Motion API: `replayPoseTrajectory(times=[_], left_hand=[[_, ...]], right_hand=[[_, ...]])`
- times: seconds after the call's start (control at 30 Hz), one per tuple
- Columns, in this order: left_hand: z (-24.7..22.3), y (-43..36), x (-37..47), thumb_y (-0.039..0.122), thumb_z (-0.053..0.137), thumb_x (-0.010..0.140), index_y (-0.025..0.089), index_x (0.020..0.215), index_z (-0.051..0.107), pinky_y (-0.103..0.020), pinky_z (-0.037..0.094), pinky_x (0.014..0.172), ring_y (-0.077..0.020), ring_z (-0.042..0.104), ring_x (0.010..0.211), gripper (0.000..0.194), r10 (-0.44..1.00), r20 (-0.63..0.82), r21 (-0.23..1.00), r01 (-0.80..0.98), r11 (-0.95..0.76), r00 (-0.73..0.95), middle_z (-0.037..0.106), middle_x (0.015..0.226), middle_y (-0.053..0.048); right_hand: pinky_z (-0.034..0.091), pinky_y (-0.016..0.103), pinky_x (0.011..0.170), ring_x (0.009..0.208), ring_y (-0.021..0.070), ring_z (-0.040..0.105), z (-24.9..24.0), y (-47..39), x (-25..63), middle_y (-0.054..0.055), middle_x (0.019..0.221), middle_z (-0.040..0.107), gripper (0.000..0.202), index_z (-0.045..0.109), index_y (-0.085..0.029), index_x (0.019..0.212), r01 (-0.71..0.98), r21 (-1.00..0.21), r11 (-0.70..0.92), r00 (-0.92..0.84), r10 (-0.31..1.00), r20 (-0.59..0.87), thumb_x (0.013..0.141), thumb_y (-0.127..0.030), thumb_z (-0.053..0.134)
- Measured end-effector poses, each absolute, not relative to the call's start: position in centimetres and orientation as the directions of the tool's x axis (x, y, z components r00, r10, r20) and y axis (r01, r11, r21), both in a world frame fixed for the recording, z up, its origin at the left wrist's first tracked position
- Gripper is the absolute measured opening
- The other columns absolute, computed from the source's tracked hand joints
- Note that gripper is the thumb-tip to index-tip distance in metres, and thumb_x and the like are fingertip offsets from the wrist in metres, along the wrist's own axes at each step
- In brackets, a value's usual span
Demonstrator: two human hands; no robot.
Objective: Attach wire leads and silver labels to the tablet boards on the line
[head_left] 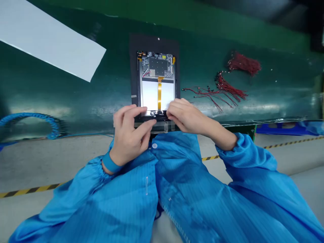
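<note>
An opened tablet-like device [167,91] lies on a black mat [155,41] near the bench's front edge. At its far end sits a circuit board [158,65], and an orange ribbon cable [159,92] runs down its middle to the near edge. My left hand [131,131] is at the near left corner, thumb and index finger apart, with nothing visible between them. Over the near right corner, my right hand [186,114] has its fingertips pressed together; whatever they pinch is too small to make out.
Bundles of thin red wires [244,63] and several loose red wires [210,92] lie to the right on the green bench [113,67]. A white sheet [50,40] is at the far left, and a coiled blue cord [32,116] lies at the left edge.
</note>
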State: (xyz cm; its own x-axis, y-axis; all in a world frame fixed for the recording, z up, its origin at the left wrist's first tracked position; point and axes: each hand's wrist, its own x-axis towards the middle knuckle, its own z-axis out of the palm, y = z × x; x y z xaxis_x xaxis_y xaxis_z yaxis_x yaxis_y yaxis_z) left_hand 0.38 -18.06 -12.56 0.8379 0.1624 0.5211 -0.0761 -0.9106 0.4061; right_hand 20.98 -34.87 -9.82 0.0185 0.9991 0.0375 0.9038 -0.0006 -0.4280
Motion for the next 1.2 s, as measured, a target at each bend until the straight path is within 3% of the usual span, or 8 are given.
replayPoseTrajectory(times=[0.43, 0.63, 0.73, 1.0, 1.1, 1.2], left_hand=[[-13.7, -19.0, 1.7, 0.013, 0.063, 0.094, 0.028, 0.121, 0.075, -0.053, 0.042, 0.113, -0.0349, 0.045, 0.141, 0.034, 0.062, 0.502, 0.368, -0.148, -0.918, 0.863, 0.055, 0.149, -0.008], [-13.9, -19.2, 2.4, 0.014, 0.063, 0.096, 0.026, 0.122, 0.073, -0.050, 0.042, 0.110, -0.0332, 0.047, 0.139, 0.030, 0.027, 0.519, 0.271, -0.134, -0.953, 0.854, 0.056, 0.150, -0.009], [-13.9, -19.3, 2.7, 0.012, 0.060, 0.097, 0.027, 0.121, 0.073, -0.049, 0.040, 0.112, -0.0308, 0.046, 0.140, 0.032, 0.018, 0.521, 0.283, -0.152, -0.947, 0.854, 0.058, 0.149, -0.007], [-13.6, -20.7, 3.6, 0.011, 0.058, 0.098, 0.021, 0.111, 0.073, -0.050, 0.036, 0.114, -0.0309, 0.048, 0.144, 0.022, -0.009, 0.540, 0.207, -0.143, -0.968, 0.842, 0.062, 0.150, -0.009], [-13.0, -22.0, 3.6, 0.009, 0.058, 0.098, 0.018, 0.108, 0.072, -0.052, 0.032, 0.121, -0.0316, 0.045, 0.148, 0.020, 0.001, 0.524, 0.197, -0.120, -0.973, 0.851, 0.059, 0.155, -0.010], [-12.1, -21.1, 2.7, 0.009, 0.057, 0.098, 0.018, 0.115, 0.071, -0.054, 0.030, 0.124, -0.0331, 0.040, 0.154, 0.024, -0.018, 0.481, 0.227, -0.144, -0.963, 0.877, 0.050, 0.164, -0.010]], right_hand=[[0.040, 0.037, 0.083, 0.089, 0.0253, 0.048, -9.7, -34.2, 21.3, 0.012, 0.095, 0.062, 0.022, 0.058, -0.017, 0.096, 0.913, -0.408, 0.025, -0.017, 1.000, 0.022, 0.108, -0.016, 0.040], [0.040, 0.036, 0.082, 0.089, 0.0253, 0.049, -9.5, -34.2, 21.3, 0.012, 0.098, 0.063, 0.020, 0.061, -0.014, 0.101, 0.940, -0.340, 0.038, -0.048, 0.999, -0.020, 0.107, -0.014, 0.042], [0.037, 0.036, 0.080, 0.090, 0.0259, 0.049, -9.4, -34.1, 21.2, 0.013, 0.100, 0.064, 0.020, 0.063, -0.012, 0.104, 0.957, -0.289, 0.033, -0.043, 0.999, -0.030, 0.107, -0.014, 0.043], [0.030, 0.038, 0.078, 0.093, 0.0271, 0.050, -8.8, -33.8, 21.1, 0.014, 0.100, 0.066, 0.024, 0.065, -0.011, 0.107, 0.971, -0.230, -0.063, 0.050, 0.997, -0.062, 0.109, -0.019, 0.043], [0.031, 0.039, 0.082, 0.096, 0.0274, 0.051, -8.1, -34.2, 22.4, 0.012, 0.100, 0.066, 0.016, 0.064, -0.016, 0.103, 0.956, -0.274, -0.105, 0.085, 0.993, -0.084, 0.105, -0.019, 0.048], [0.035, 0.043, 0.089, 0.103, 0.0301, 0.052, -7.1, -35.1, 25.1, 0.012, 0.106, 0.065, 0.011, 0.064, -0.020, 0.107, 0.924, -0.329, -0.196, 0.205, 0.979, -0.007, 0.103, -0.022, 0.054]])
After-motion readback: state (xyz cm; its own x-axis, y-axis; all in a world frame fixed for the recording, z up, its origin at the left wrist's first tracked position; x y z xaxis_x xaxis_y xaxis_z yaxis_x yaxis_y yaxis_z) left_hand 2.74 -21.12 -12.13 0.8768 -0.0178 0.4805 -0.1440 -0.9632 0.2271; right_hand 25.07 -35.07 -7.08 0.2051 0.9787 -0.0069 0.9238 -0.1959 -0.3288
